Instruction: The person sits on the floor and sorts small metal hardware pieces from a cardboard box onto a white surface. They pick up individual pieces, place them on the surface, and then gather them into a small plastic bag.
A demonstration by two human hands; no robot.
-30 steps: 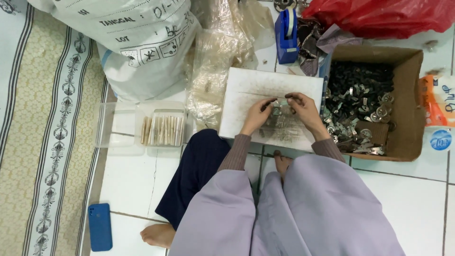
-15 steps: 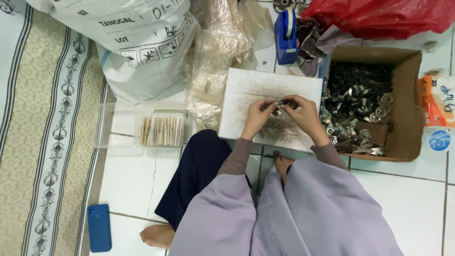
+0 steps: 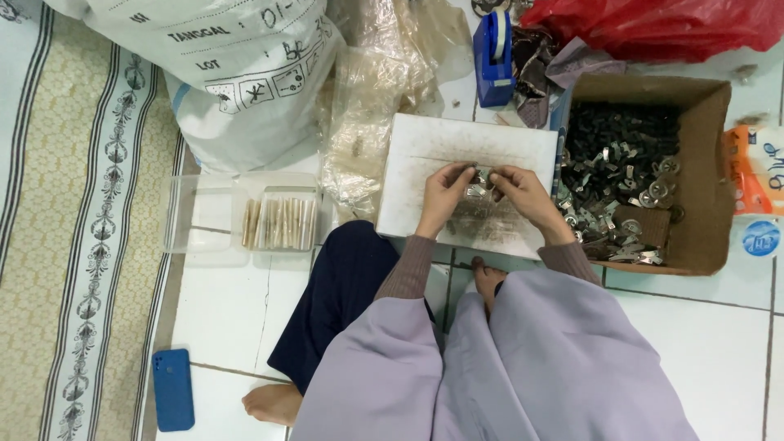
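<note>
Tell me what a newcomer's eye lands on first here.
Both hands, left and right, meet over a white board at centre, pinching a small metal part. Right of it, a cardboard box holds a heap of metal parts. A red bag lies at top right.

blue phone (image 3: 173, 389), red bag (image 3: 678, 26), brown cardboard box (image 3: 712, 163)
</note>
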